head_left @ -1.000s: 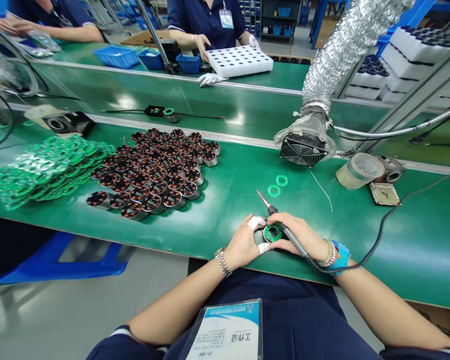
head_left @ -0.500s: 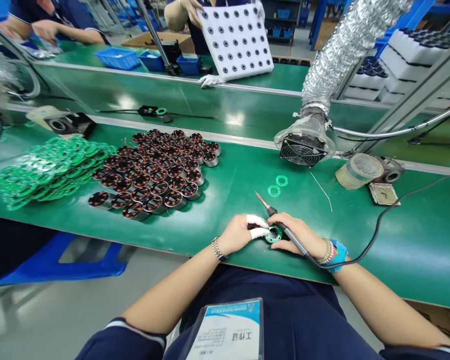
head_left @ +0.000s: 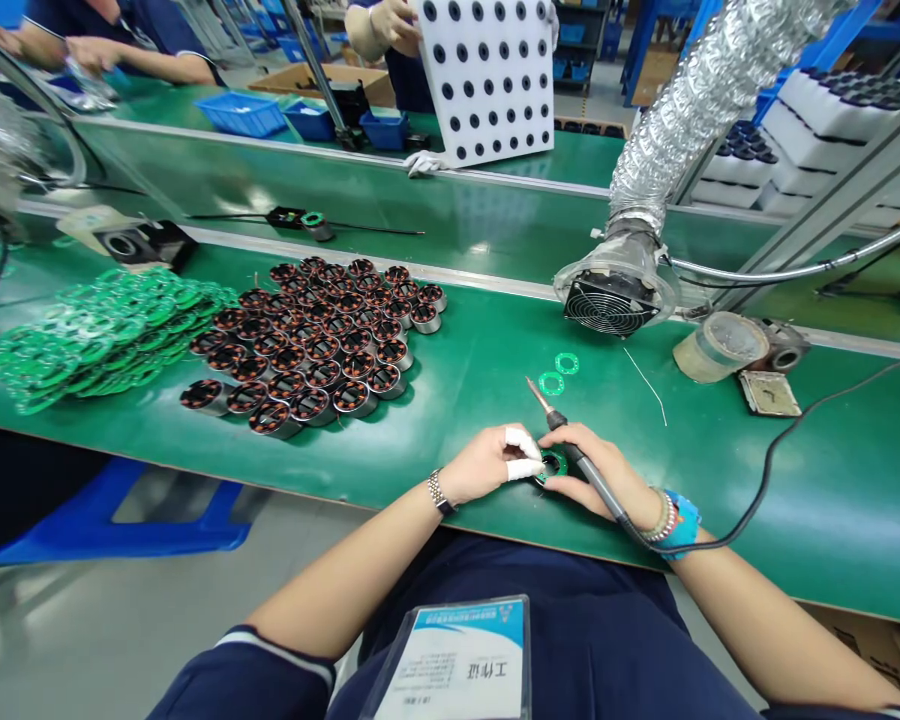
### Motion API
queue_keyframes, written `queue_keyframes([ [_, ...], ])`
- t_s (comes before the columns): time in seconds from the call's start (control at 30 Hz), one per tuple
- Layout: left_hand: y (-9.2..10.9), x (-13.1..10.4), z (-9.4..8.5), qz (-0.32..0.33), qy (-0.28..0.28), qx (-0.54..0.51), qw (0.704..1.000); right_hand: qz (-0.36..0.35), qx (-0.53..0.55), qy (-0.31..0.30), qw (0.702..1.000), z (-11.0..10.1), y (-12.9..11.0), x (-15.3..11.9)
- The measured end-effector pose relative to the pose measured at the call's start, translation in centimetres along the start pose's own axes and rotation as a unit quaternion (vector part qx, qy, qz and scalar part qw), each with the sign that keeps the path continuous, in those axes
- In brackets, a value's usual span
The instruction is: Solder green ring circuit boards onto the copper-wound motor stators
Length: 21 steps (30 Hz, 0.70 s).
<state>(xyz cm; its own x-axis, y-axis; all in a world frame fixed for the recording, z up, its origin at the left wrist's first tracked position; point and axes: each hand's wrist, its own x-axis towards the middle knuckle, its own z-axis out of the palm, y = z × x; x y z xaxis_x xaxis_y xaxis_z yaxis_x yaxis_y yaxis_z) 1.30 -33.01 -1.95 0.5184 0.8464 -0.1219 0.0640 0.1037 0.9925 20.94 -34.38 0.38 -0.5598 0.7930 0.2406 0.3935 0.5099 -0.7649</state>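
My left hand [head_left: 484, 468], with white finger covers on thumb and forefinger, pinches at the left edge of a motor stator topped by a green ring circuit board [head_left: 559, 464]. My right hand [head_left: 607, 468] carries a soldering iron [head_left: 598, 484], its tip pointing up and away to the left. Thumb and fingers of that same hand also rest around the stator's right side. Just beyond lie two loose green ring boards [head_left: 552, 384]. What the left fingertips touch inside the ring is too small to make out.
Several copper-wound stators [head_left: 321, 346] stand to the left, beside stacked green board panels [head_left: 105, 335]. A fume fan [head_left: 607, 305] hangs ahead. Solder wire [head_left: 646, 385], a round container [head_left: 720, 347] and a sponge tray [head_left: 769, 393] lie right. Across the bench, a co-worker holds a white foam tray [head_left: 491, 85].
My hands and the stator stay nearly in place, the left fingers shifting slightly at the ring. The co-worker's foam tray has become more upright. The view has shifted slightly.
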Motion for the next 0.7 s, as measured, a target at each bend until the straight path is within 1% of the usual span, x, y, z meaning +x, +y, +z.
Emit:
queue_keyframes([
  [0.1,-0.1,-0.2,0.0,0.000,0.004,0.002,1.000,0.015,-0.003,0.042,0.999,0.4,-0.6,0.2],
  [0.2,-0.2,-0.4,0.0,0.007,0.010,0.015,1.000,0.023,-0.009,0.056,0.998,0.9,-0.9,0.4],
  [0.3,-0.1,-0.5,0.0,0.018,0.013,0.026,0.999,0.053,-0.004,0.084,0.995,1.4,-1.2,0.5],
  [0.4,-0.1,-0.6,0.1,0.002,0.024,0.003,1.000,0.070,-0.001,0.120,0.990,2.1,-1.5,0.6],
  [0.47,-0.1,-0.6,0.1,-0.017,0.028,-0.030,0.999,0.063,-0.009,0.142,0.988,2.5,-1.6,0.7],
  [0.57,-0.1,-0.7,0.2,-0.043,0.031,-0.077,0.996,0.041,-0.031,0.148,0.988,2.9,-1.7,0.6],
  [0.7,-0.2,-0.5,0.0,-0.067,0.026,-0.095,0.993,0.031,-0.045,0.138,0.989,2.1,-1.7,-0.1],
])
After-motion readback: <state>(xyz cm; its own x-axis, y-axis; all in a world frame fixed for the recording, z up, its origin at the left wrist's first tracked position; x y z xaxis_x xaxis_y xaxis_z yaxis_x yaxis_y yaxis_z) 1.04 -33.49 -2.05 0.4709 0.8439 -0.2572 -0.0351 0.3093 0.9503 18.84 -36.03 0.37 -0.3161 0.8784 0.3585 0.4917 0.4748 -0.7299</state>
